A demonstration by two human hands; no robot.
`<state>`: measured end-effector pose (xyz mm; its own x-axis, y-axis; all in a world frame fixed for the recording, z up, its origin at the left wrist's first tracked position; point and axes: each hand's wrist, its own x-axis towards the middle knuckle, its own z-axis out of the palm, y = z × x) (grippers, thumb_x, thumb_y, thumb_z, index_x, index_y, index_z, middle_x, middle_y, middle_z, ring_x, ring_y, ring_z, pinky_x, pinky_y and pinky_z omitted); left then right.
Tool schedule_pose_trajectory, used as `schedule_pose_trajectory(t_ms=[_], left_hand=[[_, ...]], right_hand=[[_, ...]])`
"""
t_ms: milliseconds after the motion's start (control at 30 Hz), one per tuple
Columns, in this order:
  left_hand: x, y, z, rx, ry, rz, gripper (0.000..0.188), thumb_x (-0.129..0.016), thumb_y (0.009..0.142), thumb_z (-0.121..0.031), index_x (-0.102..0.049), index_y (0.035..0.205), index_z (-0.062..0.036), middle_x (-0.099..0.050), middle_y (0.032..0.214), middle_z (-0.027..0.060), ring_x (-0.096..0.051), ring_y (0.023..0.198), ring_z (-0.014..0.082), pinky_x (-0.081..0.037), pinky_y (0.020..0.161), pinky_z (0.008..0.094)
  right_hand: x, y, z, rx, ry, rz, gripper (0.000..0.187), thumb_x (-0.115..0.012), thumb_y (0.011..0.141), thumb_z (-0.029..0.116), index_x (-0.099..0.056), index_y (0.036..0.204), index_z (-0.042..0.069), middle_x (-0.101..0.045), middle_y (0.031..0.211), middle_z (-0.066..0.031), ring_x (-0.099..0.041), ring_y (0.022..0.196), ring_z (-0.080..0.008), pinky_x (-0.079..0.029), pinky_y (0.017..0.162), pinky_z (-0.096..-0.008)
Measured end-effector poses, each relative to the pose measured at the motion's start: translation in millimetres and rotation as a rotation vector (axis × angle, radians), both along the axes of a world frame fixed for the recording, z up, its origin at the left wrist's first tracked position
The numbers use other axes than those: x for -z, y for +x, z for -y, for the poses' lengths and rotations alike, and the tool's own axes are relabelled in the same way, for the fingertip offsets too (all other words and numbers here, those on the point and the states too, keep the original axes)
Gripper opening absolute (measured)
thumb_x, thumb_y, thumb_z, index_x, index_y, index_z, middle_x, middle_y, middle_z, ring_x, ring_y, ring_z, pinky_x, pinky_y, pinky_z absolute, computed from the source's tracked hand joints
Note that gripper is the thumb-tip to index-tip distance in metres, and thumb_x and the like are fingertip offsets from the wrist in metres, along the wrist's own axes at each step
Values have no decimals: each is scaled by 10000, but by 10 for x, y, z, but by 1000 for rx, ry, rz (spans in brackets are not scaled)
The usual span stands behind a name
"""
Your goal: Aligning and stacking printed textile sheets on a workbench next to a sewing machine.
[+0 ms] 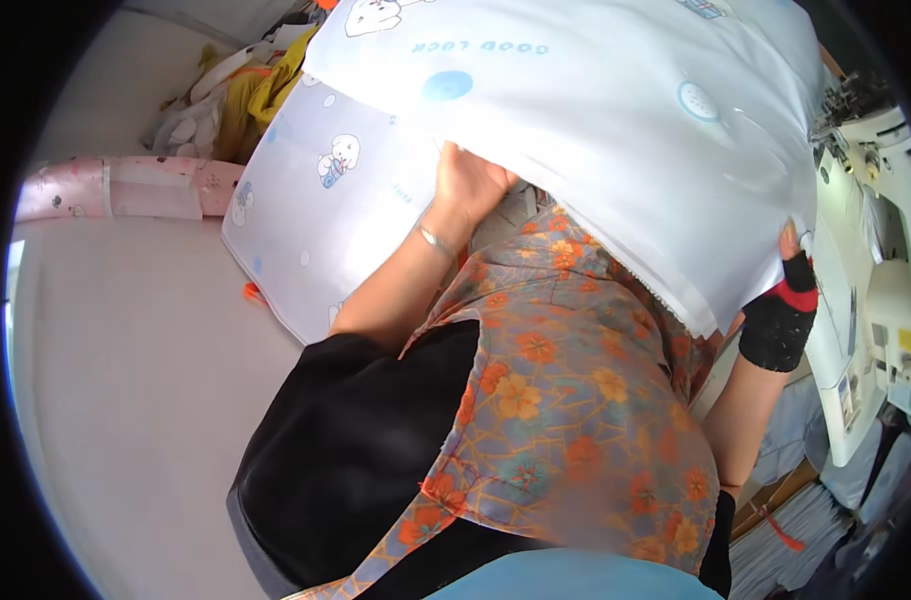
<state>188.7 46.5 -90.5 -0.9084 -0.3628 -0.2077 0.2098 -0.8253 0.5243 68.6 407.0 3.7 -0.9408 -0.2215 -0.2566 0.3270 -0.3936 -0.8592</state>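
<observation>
A large, glossy white fabric sheet (pixel 616 110) with puppy and blue circle prints spreads in front of me, its near edge raised. My left hand (pixel 473 185), bare with a bracelet at the wrist, grips that edge near the middle; its fingertips are partly hidden by the fabric. At the sheet's right corner my right hand (pixel 784 305) wears a black and red fingerless glove. Its thumb presses on the upper side, while the other fingers are mostly out of sight underneath. A pale toothed strip, like a zipper, lines the near edge between my hands.
A white sewing machine (pixel 886 240) stands on the right. Yellow and white cloths (pixel 241 105) are heaped at the far left, near a pink printed fabric roll (pixel 126 188). A floral apron (pixel 566 390) covers my lap. Stacked pale material (pixel 796 545) lies at lower right.
</observation>
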Motion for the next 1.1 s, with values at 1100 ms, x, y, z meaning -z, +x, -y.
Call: schedule_pose_trajectory(t_ms=[1100], left_hand=[[-1887,-367,1785,-535,-569,149,319,-617,899,-95,-580,1146,103,-629,1165,213,-617,1069,317,-485,981,449]], right_hand=[[868,102,-402,-19,387,-190,492,-706,800,109,-529,1233,-44,-621,1100,-118,-611,1008,-221,-501,914,-354]])
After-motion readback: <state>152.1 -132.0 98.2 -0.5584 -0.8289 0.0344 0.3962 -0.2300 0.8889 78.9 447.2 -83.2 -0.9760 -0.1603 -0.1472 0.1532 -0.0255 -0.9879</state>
